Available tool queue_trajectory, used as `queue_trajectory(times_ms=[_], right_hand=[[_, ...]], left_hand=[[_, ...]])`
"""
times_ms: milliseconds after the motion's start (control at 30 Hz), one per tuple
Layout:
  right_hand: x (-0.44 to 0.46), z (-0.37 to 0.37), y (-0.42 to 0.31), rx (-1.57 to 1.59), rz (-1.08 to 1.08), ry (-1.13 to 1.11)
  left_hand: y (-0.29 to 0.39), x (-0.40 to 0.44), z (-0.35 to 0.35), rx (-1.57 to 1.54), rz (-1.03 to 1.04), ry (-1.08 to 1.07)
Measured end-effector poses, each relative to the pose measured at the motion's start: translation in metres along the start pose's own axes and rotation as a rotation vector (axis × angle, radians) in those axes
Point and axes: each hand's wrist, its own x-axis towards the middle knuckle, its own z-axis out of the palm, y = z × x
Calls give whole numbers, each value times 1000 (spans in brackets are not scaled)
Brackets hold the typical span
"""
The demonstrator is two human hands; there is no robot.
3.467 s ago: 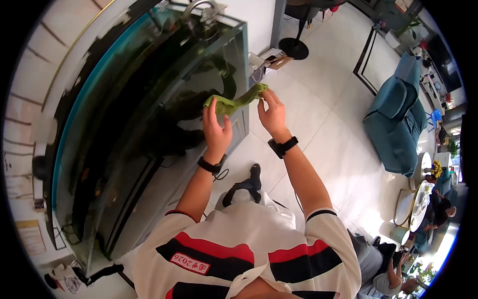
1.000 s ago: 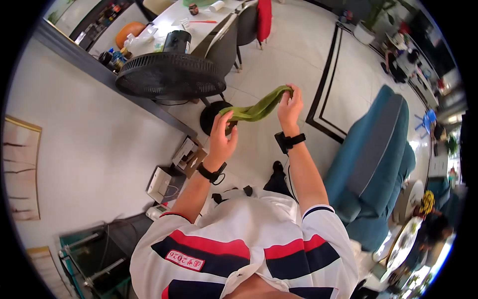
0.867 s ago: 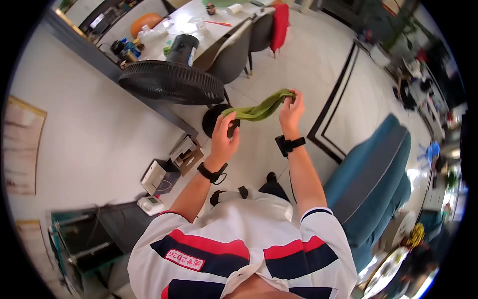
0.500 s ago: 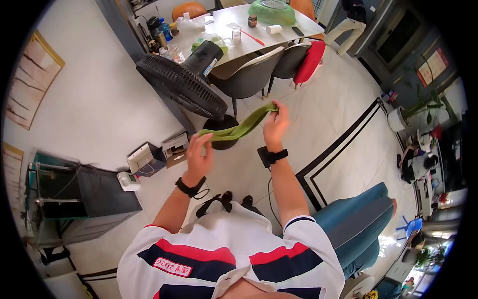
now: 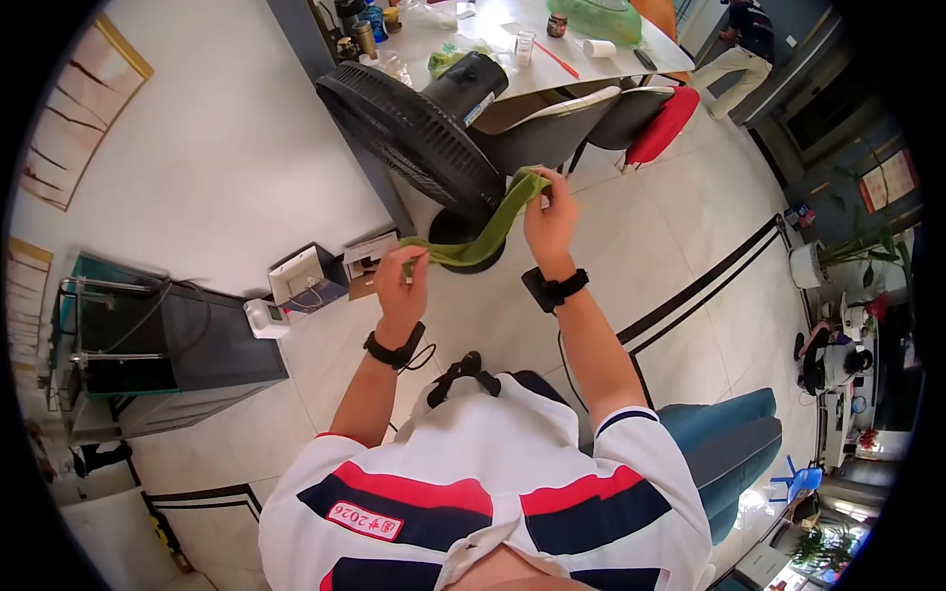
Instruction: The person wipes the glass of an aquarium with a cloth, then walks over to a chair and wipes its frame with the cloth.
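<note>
A green cloth [image 5: 483, 239] hangs slack between my two hands, its middle sagging. My left hand [image 5: 401, 288] is closed on the cloth's left end, thumb against fingers. Higher up and to the right, my right hand [image 5: 551, 221] pinches the other end. Both wrists wear black straps with small devices. Behind the cloth stands a black fan [image 5: 414, 133], its round base [image 5: 468, 258] partly covered by the cloth.
Beyond the fan are a white table [image 5: 591, 69] with several items and grey chairs [image 5: 552, 128]. Open boxes [image 5: 307, 279] lie by the left wall. A dark tank stand [image 5: 212, 340] is left, a teal sofa [image 5: 724, 448] right. Another person [image 5: 744, 54] stands far back.
The view has turned from the large tank to the fan and table. Both my hands still hold the cloth; its right end now rises more steeply.
</note>
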Motion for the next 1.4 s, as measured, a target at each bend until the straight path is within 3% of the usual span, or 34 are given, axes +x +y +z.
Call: queue_trajectory(times_ms=[233, 333, 400, 633, 833, 900, 1000, 1033, 1133, 1267, 1400], right_hand=[[1, 15, 0, 148, 73, -162], [11, 10, 15, 133, -57, -186], [21, -1, 24, 133, -24, -229], [58, -75, 99, 325, 73, -156], [112, -162, 154, 250, 132, -36], [123, -185, 188, 126, 60, 29], [138, -210, 225, 91, 23, 153], [141, -224, 225, 126, 197, 98], [157, -239, 247, 38, 148, 110], [182, -246, 286, 10, 153, 69], [216, -246, 324, -67, 212, -8]], left_hand=[[31, 10, 20, 33, 146, -84], [44, 9, 41, 58, 166, -89], [53, 9, 61, 72, 154, -90], [92, 14, 152, 193, 133, -63], [106, 22, 247, 185, 20, -8], [97, 24, 273, 232, 57, -74], [96, 35, 314, 238, -55, -93], [91, 41, 326, 245, -82, -103], [71, 61, 363, 281, -91, -111], [9, 87, 412, 413, -83, -152], [-67, 113, 457, 419, -204, -143]])
